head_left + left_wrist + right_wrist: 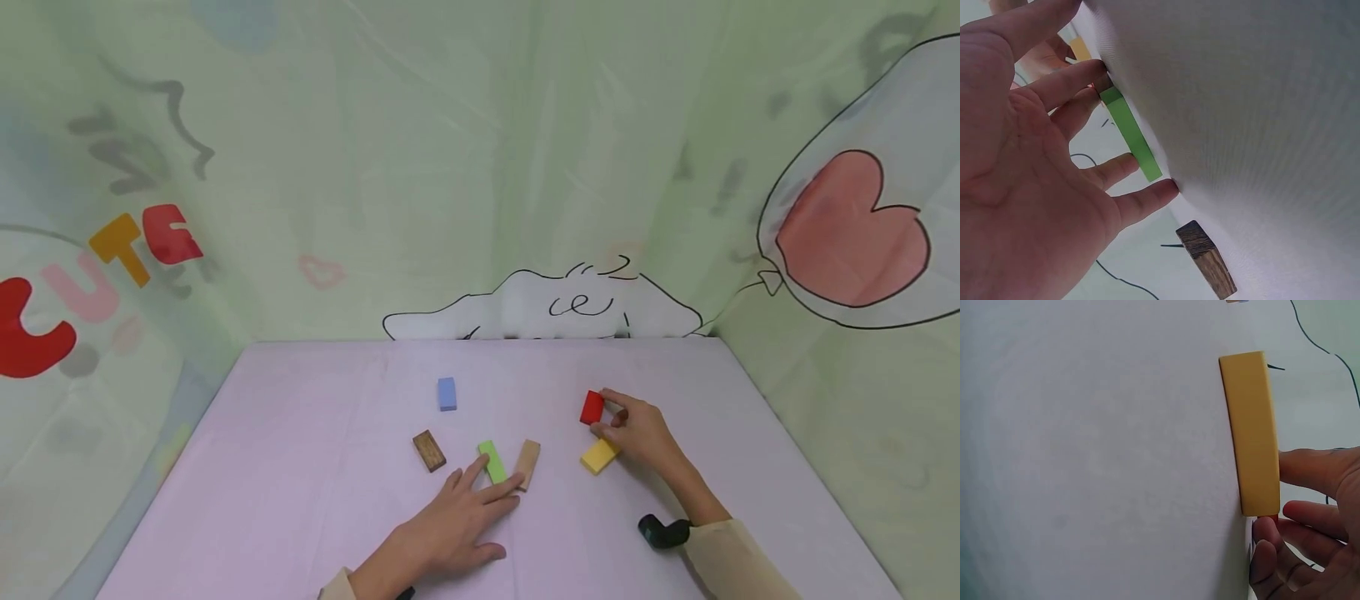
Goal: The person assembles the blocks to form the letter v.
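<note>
My left hand (461, 521) is spread low over the table, its fingers reaching around the green block (492, 462) and the tan wooden block (527, 464). In the left wrist view, fingertips meet the surface beside the green block (1130, 134). My right hand (637, 429) pinches a small red block (592, 407), thumb at its near end and index finger at its far end. Just below that hand lies a yellow block (599, 457); in the right wrist view the yellow block (1250, 434) hides most of the red one.
A dark brown wooden block (429, 451) lies left of the green one, and a blue block (447, 394) sits farther back. The table (315, 433) has a pale cloth and meets printed fabric walls (420, 183) at its back and sides.
</note>
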`<act>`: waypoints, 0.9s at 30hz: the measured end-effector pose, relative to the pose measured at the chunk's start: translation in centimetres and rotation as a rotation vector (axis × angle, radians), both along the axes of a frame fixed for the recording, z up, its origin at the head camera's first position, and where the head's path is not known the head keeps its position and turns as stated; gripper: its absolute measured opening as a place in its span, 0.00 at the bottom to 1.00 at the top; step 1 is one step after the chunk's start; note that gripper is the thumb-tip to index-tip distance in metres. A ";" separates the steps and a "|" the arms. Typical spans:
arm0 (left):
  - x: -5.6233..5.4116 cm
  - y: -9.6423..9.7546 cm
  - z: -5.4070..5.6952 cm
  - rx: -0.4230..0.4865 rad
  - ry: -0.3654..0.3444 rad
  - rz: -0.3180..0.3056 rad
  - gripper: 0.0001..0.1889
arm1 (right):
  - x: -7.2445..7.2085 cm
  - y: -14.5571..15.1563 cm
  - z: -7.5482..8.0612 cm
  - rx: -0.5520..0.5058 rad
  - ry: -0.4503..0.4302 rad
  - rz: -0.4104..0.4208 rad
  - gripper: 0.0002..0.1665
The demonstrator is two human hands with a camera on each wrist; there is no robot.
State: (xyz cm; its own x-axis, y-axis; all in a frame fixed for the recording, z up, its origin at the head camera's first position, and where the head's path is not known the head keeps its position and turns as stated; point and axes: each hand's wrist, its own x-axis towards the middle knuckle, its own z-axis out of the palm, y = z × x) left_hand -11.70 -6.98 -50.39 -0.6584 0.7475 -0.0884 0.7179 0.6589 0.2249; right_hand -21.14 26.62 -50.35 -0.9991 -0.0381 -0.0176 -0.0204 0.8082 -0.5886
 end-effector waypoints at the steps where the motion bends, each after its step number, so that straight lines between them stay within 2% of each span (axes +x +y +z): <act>1: 0.0 0.0 0.0 0.000 0.005 -0.001 0.34 | 0.0 0.0 0.0 0.000 -0.002 0.003 0.39; 8: 0.1 0.0 0.1 0.000 0.019 0.002 0.34 | -0.3 0.0 0.1 0.007 -0.001 0.015 0.37; 17: 0.4 0.0 0.3 -0.011 0.004 0.011 0.34 | -0.2 -0.2 -0.1 0.004 0.002 0.015 0.36; 27: 0.3 0.0 0.4 -0.012 0.011 0.006 0.34 | -0.1 -1.2 -0.2 -0.008 0.031 -0.030 0.37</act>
State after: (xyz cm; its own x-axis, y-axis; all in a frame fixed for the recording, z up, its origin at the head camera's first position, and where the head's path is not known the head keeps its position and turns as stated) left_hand -11.37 -6.94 -49.99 -0.6641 0.7423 -0.0898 0.7161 0.6659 0.2091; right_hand -21.20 25.41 -50.56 -0.9999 -0.0083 0.0139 -0.0150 0.8040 -0.5945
